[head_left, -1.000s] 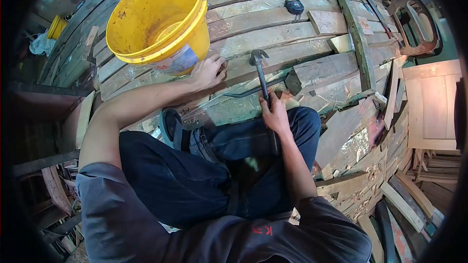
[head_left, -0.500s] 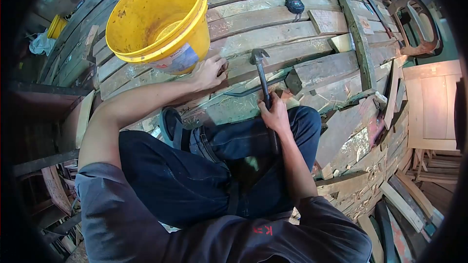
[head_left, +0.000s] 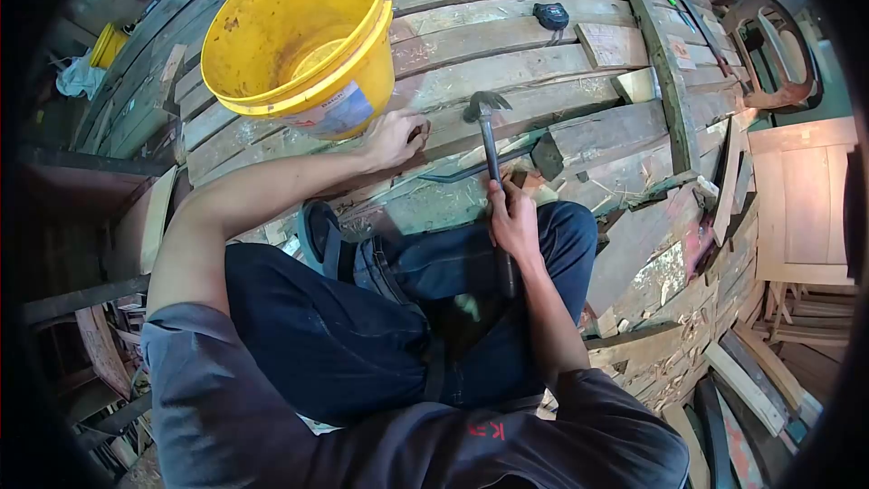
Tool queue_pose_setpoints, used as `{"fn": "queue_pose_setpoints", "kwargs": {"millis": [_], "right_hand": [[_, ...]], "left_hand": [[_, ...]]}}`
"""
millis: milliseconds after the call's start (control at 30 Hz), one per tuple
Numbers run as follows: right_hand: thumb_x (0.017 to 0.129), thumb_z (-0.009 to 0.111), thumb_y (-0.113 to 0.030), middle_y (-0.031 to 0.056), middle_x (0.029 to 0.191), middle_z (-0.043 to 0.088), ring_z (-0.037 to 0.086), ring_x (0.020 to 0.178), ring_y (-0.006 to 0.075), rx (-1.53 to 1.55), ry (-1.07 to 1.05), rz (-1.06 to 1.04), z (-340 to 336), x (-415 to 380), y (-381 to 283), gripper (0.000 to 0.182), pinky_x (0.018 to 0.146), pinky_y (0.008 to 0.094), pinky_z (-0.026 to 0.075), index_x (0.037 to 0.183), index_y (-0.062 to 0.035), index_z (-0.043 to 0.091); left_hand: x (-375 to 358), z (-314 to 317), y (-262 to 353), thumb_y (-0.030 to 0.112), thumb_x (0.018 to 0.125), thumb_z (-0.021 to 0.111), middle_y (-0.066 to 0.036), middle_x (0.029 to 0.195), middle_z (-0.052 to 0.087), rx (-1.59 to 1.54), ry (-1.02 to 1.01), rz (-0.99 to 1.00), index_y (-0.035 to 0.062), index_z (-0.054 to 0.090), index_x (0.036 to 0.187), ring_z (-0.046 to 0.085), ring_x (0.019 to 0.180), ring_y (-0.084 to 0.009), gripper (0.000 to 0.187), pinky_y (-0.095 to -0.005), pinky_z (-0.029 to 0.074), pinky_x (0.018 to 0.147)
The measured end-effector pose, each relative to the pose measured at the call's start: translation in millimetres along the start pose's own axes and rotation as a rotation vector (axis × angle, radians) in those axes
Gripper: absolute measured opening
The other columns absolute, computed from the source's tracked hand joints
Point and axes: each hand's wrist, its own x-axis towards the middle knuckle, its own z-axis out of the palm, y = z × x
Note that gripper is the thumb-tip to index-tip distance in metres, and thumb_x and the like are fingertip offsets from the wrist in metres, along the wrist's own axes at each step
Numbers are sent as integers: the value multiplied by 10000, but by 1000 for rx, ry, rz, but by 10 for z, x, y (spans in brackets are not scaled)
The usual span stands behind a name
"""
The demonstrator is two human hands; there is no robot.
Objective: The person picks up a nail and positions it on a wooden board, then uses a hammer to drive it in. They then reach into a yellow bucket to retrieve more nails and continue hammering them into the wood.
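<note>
Hammer (head_left: 490,147), one: head above the planks (head_left: 534,68), handle wrapped by right hand (head_left: 513,220) | Left hand (head_left: 396,139): fingers curled, just beside yellow bucket (head_left: 373,72); whether holding anything, I cannot tell from here | Care: firm grip advisable, left fingers best well clear of hammer head

Claw hammer (head_left: 491,147): dark head, long dark handle, gripped mid-length in right hand (head_left: 514,220), head pointing forward.
</note>
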Motion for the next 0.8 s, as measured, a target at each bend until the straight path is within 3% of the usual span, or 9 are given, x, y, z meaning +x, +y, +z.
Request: {"fn": "queue_pose_setpoints", "kwargs": {"millis": [133,333,433,633,800], "right_hand": [[1005,542,-241,138,517,474,439,425,220,-9,27,-45,7,3,23,307,456,370,369,1037,43,652],[1003,547,-217,140,518,485,510,434,214,29,90,-101,-3,-68,-165,283,456,384,381,1058,39,652],[1002,545,-213,164,521,498,543,438,246,53,88,-150,25,-52,-169,284,460,390,397,1025,49,651],[986,563,-201,244,558,526,566,469,375,-196,33,-109,90,-84,-174,280,480,416,424,947,64,644],[982,559,-185,278,574,534,614,557,433,-169,106,-201,46,-123,-324,259,503,470,448,1011,60,637]], "left_hand": [[93,-4,-10,90,817,652,-128,844,647,-21,-16,41,63,649,914,654,762,-321,101,-417,527,669],[273,105,-37,98,821,659,-133,844,657,-40,13,22,50,660,880,654,767,-331,76,-422,522,677],[288,113,-27,100,816,661,-136,838,662,-61,22,-20,46,664,854,662,767,-324,66,-423,523,678],[265,111,-6,97,802,655,-132,826,664,-73,9,-89,50,661,834,671,761,-307,57,-428,528,674],[282,133,13,113,795,652,-123,831,662,-22,-5,-128,55,657,841,675,767,-301,74,-432,531,677]]}}
